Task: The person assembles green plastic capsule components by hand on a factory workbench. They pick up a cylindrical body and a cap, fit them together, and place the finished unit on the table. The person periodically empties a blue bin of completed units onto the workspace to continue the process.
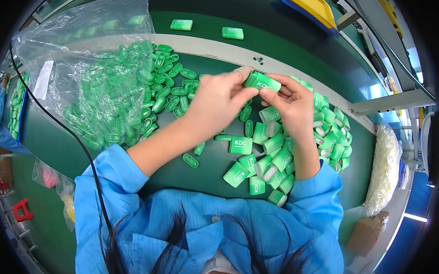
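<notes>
Both my hands meet over the table around one flat plastic casing (pixel 267 84), which fades from green to white. My left hand (pixel 216 96) pinches its darker green end, and my right hand (pixel 292 102) grips the pale end between thumb and fingers. Whether the green end is a separate cap is hard to make out. Below my right hand lies a pile of similar casings (pixel 236 174), some showing open hollow ends. To the left of my left hand are many small oval green plastic pieces (pixel 190 160), some loose and others heaped under a clear bag.
The clear plastic bag (pixel 62 59) covers the far left. Beyond a pale rail (pixel 198 45), two finished-looking casings (pixel 181 24) lie on a green surface. A black cable (pixel 79 134) hangs across the left side. At right stand a metal bracket (pixel 390 103) and a stuffed white bag (pixel 382 171).
</notes>
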Tool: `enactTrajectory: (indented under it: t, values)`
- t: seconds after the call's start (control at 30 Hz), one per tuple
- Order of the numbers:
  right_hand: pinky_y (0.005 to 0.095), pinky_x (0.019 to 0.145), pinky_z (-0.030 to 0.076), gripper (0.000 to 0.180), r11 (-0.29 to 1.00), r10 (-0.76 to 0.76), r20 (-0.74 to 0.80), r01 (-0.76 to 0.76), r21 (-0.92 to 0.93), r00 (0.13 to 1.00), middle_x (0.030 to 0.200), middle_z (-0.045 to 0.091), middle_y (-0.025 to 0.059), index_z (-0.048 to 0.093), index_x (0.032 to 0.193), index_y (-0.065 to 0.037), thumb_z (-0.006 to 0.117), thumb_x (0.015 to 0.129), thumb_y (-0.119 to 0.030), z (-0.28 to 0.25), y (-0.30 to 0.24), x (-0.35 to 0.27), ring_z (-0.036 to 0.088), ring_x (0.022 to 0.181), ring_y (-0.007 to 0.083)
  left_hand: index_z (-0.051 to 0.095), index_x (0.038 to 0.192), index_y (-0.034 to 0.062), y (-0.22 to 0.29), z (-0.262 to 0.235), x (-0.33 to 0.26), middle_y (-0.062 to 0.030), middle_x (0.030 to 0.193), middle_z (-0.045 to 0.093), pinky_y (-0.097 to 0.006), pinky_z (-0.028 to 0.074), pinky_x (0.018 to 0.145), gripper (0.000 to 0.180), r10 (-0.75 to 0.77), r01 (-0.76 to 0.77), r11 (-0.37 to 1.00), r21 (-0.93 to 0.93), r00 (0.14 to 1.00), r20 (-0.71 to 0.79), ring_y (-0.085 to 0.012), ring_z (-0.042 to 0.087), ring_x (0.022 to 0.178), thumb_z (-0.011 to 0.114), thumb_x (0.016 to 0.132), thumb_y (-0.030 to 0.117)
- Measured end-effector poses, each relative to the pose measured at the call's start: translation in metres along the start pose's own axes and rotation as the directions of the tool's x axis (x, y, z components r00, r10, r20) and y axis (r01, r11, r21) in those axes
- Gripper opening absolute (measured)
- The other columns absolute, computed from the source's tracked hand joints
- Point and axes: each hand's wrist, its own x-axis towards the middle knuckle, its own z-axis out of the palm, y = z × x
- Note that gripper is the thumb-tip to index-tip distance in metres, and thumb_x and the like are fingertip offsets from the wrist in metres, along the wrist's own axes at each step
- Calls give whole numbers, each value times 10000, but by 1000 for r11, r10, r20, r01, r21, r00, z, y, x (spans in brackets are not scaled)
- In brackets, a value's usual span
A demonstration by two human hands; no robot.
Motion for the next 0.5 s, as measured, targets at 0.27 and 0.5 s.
enactTrajectory:
  t: [0.27,0.5]
  values:
    - [233,653,531,254,922,-229,-138,169,-349,964,907,669,103,633,1007,41,692,766,-15,16,4,-11,650,778,128,363,1240,-128,3,18,-19,-254,869,603,-410,502,668,465,95,-88,958,275,995,-12,-391,621,783,497,802,-53]
    - [219,612,501,290,941,-55,-46,37,-335,997,824,661,69,615,1025,47,694,776,-81,3,0,18,625,701,102,397,1229,-74,-10,3,4,-250,932,608,-415,497,750,472,-63,23,946,323,992,113,-387,618,857,551,793,23]
